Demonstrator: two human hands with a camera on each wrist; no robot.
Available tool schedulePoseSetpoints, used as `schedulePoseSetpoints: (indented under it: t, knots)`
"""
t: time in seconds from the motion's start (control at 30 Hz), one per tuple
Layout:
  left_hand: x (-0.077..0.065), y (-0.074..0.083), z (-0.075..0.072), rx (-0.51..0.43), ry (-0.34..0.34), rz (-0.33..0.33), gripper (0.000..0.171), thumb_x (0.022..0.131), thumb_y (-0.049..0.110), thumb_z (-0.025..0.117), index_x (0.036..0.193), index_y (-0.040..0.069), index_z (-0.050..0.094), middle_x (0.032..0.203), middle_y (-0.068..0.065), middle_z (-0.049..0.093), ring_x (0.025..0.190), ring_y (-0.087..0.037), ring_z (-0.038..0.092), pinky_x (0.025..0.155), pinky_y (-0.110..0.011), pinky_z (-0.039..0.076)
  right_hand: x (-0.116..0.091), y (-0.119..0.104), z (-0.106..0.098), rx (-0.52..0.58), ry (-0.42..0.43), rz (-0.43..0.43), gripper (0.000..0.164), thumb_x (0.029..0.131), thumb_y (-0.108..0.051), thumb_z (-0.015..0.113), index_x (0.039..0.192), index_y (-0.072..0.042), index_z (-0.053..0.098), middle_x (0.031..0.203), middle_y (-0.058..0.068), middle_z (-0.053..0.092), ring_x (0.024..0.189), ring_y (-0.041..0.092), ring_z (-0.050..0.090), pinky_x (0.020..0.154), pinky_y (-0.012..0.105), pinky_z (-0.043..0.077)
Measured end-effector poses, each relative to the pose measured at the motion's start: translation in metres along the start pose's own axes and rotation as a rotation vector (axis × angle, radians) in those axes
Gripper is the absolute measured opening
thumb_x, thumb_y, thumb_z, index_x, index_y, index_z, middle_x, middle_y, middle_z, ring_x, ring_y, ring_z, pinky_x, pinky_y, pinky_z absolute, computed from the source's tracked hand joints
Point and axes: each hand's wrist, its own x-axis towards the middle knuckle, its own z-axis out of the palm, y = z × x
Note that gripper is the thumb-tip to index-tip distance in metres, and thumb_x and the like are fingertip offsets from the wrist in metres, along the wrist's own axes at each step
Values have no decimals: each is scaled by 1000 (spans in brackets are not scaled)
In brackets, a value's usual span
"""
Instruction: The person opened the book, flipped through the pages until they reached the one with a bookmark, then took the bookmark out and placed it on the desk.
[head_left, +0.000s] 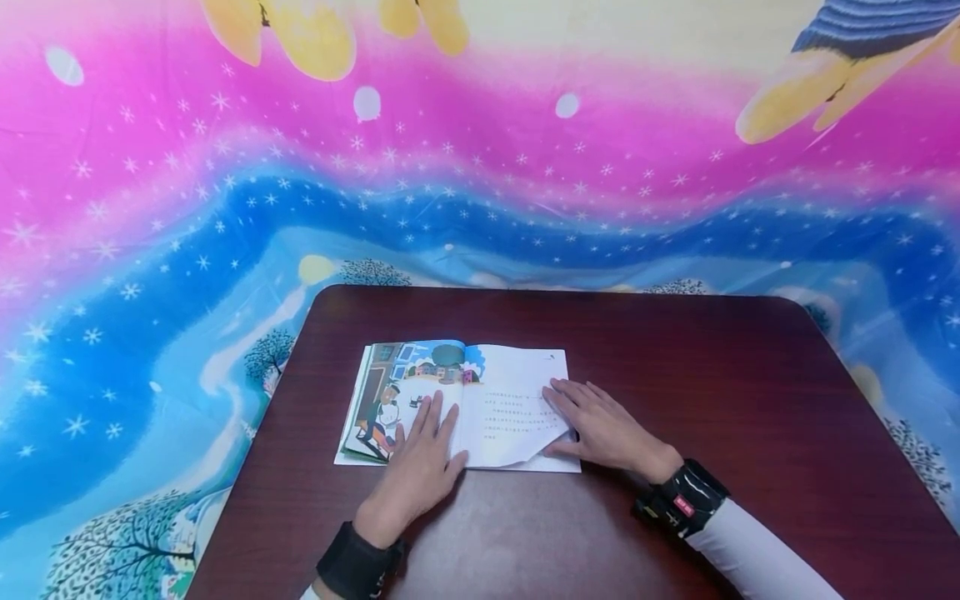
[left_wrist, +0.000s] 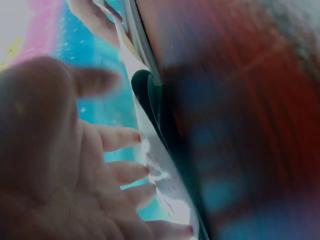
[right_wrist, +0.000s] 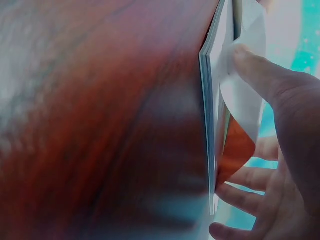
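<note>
An open picture book [head_left: 516, 367] lies on the dark wooden table. Its left page carries a coloured illustration, its right one mostly printed text. My left hand [head_left: 422, 462] rests on the left page with fingers spread and fairly straight; in the left wrist view the fingertips touch the paper. At the book's right edge is my right hand [head_left: 603, 425], holding the lifted lower corner of the right page [head_left: 517, 446]. Through the right wrist view, the thumb touches the curved, raised page [right_wrist: 244, 95], and the fingers reach along its far side. The fingers' exact contact is partly hidden.
The reddish-brown table [head_left: 720, 375] extends on both sides of the book. Behind it hangs a pink and blue patterned cloth [head_left: 480, 167]. Black bands with devices [head_left: 686, 500] are strapped on both wrists.
</note>
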Motion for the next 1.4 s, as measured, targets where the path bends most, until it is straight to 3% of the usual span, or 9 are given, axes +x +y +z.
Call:
schedulePoseSetpoints:
  t: [0.17, 0.37, 0.5, 0.83, 1.17, 1.3, 1.4]
  knots:
    - [3, 6, 3, -26, -28, -37, 107, 77, 78, 53, 157, 12, 27, 166, -13, 10, 150, -36, 6, 106, -73, 19, 1, -2, 0, -12, 26, 17, 95, 79, -72, 57, 152, -13, 41, 152, 11, 45, 137, 29, 42, 111, 55, 32]
    - [6, 14, 4, -19, -30, -46, 116, 70, 80, 59, 158, 14, 24, 166, -14, 9, 149, -42, 6, 100, -80, 19, 1, -1, 1, -39, 68, 31, 94, 82, -69, 57, 154, -13, 36, 153, 13, 43, 138, 30, 41, 110, 54, 35]
    - [8, 18, 5, 0, -36, -46, 114, 71, 78, 60, 159, 15, 24, 166, -15, 9, 148, -44, 7, 99, -81, 19, 3, -1, 1, -38, 94, 48, 94, 82, -66, 59, 155, -11, 34, 155, 13, 40, 140, 30, 38, 109, 55, 35]
    - [7, 19, 7, 65, -43, -51, 89, 87, 60, 55, 158, 16, 25, 166, -13, 11, 149, -42, 7, 102, -79, 19, 4, -1, 0, -13, 130, 95, 100, 82, -65, 61, 156, -5, 29, 156, 17, 36, 142, 32, 35, 110, 55, 34]
    - [6, 20, 6, 52, -9, -51, 76, 94, 48, 50, 157, 14, 28, 165, -15, 17, 148, -43, 11, 101, -78, 20, 3, 2, -2, 48, 65, 230, 109, 84, -78, 36, 159, -4, 6, 163, 19, 19, 147, 34, 24, 113, 53, 28]
    - [9, 19, 5, 22, -3, -71, 73, 96, 48, 47, 157, 12, 29, 164, -14, 21, 147, -42, 15, 101, -78, 21, 3, 1, -1, 61, 47, 238, 107, 85, -74, 45, 158, -3, 12, 162, 19, 22, 146, 33, 26, 113, 54, 28]
    - [12, 19, 3, -17, 8, -116, 73, 96, 50, 47, 156, 11, 30, 162, -12, 27, 147, -40, 21, 101, -76, 24, 2, -1, 0, 45, 23, 197, 101, 86, -69, 51, 157, -3, 21, 161, 19, 27, 145, 32, 29, 113, 55, 28]
